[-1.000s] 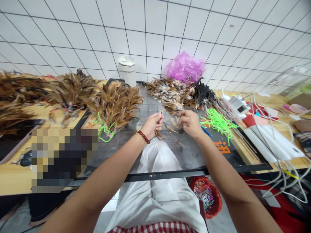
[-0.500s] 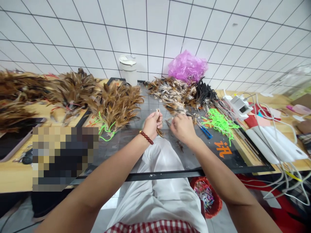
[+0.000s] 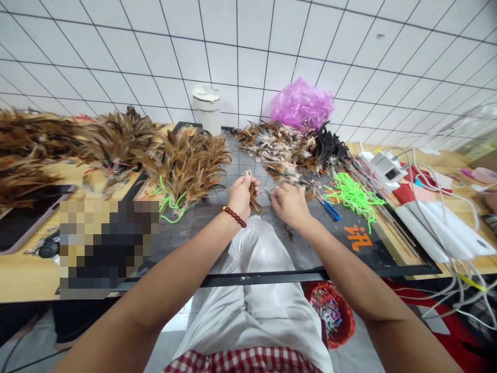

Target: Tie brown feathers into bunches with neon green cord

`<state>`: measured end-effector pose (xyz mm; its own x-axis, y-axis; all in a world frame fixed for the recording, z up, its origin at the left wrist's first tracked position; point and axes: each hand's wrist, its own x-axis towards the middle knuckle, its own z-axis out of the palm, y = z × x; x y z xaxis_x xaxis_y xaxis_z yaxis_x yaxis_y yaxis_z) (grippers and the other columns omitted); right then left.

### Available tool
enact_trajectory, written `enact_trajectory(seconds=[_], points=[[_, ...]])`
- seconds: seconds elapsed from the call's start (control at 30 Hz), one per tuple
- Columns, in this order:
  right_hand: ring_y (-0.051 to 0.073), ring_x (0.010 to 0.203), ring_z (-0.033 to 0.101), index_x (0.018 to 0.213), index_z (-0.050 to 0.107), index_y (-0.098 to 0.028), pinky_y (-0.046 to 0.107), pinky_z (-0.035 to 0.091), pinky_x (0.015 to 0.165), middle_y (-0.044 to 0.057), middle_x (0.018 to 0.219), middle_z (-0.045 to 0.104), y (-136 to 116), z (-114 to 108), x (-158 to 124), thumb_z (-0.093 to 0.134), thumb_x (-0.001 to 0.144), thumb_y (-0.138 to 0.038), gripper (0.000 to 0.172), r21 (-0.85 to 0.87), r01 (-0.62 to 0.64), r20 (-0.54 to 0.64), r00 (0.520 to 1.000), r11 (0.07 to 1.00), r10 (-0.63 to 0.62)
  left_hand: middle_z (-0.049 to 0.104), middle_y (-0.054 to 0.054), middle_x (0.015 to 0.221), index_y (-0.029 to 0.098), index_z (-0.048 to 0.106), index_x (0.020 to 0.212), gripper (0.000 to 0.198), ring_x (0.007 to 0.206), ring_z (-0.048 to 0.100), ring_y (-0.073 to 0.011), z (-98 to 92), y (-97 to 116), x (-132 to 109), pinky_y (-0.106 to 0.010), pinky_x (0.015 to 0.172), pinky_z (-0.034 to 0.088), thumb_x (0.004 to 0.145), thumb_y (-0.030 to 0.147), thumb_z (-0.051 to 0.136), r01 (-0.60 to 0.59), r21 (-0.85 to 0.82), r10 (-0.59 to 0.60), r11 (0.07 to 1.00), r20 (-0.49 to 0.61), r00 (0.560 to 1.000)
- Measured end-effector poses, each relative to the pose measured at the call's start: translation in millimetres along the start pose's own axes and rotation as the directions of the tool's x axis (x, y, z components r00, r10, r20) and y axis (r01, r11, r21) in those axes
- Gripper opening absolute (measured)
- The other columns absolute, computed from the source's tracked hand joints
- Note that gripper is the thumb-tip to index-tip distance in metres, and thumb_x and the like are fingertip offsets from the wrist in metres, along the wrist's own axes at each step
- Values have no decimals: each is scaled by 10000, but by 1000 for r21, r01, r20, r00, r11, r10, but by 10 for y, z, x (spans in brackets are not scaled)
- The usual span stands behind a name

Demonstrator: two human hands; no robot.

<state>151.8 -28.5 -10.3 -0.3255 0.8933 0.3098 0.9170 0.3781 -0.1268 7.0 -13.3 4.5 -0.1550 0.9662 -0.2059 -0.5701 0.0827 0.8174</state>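
My left hand (image 3: 241,195), with a red bead bracelet on the wrist, is closed around a small bunch of brown feathers (image 3: 254,199) held upright over the dark cutting mat (image 3: 272,248). My right hand (image 3: 289,204) is closed just to the right of it, its fingers pinched on a feather I can barely make out. Both hands hover close together in front of the loose pile of mixed feathers (image 3: 279,147).
Tied brown feather bundles (image 3: 186,163) lie left, neon green cords (image 3: 351,194) and blue snips (image 3: 330,210) right. A white cup (image 3: 207,108) and pink bag (image 3: 302,103) stand by the tiled wall. A phone (image 3: 23,215), cables and a red bin (image 3: 330,313) are near.
My right hand has moved left from the feather pile toward my left hand. My left hand has kept its bunch in nearly the same place.
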Motion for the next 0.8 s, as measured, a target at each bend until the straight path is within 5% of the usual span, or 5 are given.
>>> enact_trajectory(seconds=[0.3, 0.8], points=[[197, 902, 554, 851, 544, -202, 328, 340, 799, 55, 903, 625, -39, -105, -15, 461, 863, -234, 90, 275, 7, -258, 964, 961, 67, 621, -23, 686, 125, 557, 668, 216, 596, 571, -75, 43, -59, -89, -206, 618, 482, 821, 273, 594, 5, 20, -7, 1000, 95, 995], [184, 846, 582, 800, 565, -207, 332, 326, 806, 32, 849, 654, -136, -44, -18, 505, 840, -248, 82, 304, -18, -204, 975, 953, 83, 593, 10, 638, 131, 648, 719, 193, 598, 538, -81, 35, -285, -143, -195, 621, 439, 756, 321, 657, -47, 131, 30, 990, 128, 991]])
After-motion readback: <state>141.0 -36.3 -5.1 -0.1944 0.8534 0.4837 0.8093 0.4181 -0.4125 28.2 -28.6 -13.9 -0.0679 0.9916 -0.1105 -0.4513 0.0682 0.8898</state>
